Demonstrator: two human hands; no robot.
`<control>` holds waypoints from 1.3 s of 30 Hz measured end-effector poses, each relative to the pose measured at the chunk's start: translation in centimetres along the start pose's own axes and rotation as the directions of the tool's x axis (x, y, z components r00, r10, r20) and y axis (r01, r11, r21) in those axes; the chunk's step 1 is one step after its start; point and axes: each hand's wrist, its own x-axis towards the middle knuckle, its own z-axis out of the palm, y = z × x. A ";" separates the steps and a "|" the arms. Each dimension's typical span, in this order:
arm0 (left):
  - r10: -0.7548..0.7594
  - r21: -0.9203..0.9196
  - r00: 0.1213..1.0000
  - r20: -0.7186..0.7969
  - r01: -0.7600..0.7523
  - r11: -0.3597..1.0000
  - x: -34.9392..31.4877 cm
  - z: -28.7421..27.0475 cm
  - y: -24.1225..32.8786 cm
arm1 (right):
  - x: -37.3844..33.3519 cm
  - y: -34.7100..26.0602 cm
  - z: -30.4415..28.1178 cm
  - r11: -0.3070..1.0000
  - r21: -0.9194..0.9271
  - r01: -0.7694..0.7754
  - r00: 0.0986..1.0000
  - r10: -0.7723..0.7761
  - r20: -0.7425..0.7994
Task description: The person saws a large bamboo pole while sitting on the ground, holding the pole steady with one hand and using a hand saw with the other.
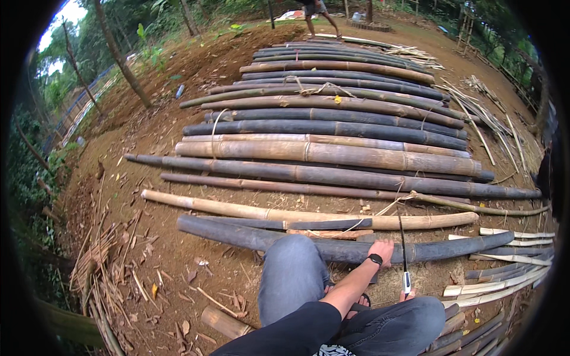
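Observation:
A dark bamboo pole (237, 234) lies crosswise just in front of my knees. My left hand (383, 251), a dark watch on its wrist, grips the pole from above, its fingers partly hidden. Beside it, a hand saw (404, 243) with a long thin blade crosses the pole. My right hand (408, 294) is closed on the saw's white and black handle, low by my right knee and partly hidden. Whether the blade has cut into the pole, I cannot tell. Beyond lies a pale tan bamboo pole (261, 213), with a short dark piece between the two.
Many bamboo poles (320, 151) lie in rows ahead. Split bamboo strips (504, 288) are at the right, dry sticks (98, 255) at the left. A cut bamboo piece (224, 322) lies by my left leg. Another person's legs (323, 26) stand at the far end.

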 end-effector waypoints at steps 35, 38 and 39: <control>0.014 0.055 0.988 0.155 -0.023 0.998 0.7 -1.7 0.8 | 1.1 -7.5 -9.9 0.820 0.315 -0.477 0.827 0.298 0.476; 0.002 0.061 0.988 0.154 -0.012 0.998 0.6 -1.0 0.7 | 0.8 -7.4 -9.5 0.820 0.333 -0.465 0.833 0.279 0.477; -0.025 0.081 0.988 0.154 0.012 0.997 0.2 -1.2 -0.5 | 3.0 -9.4 -10.4 0.841 0.323 -0.433 0.834 0.239 0.497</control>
